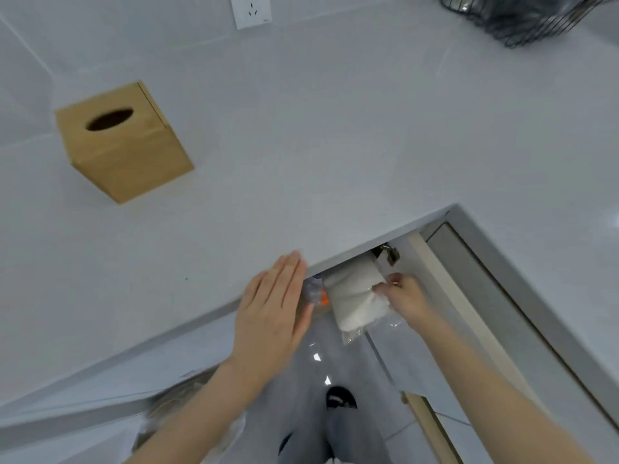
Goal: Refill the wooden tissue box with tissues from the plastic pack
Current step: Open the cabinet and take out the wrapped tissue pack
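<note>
The wooden tissue box (124, 145), a cube with a dark oval slot on top, stands on the white countertop (301, 128) at the left. My right hand (402, 294) grips a plastic pack of white tissues (358, 299) just below the counter's front edge, at the mouth of an open cabinet. My left hand (271, 309) lies flat, fingers together, over the counter's edge beside the pack, holding nothing.
A black wire basket (522, 18) sits at the far right corner of the counter. A wall socket (251, 10) is on the back wall. The open cabinet door (475, 296) stands to the right of my arm. Something with an orange spot (316, 293) lies inside the cabinet.
</note>
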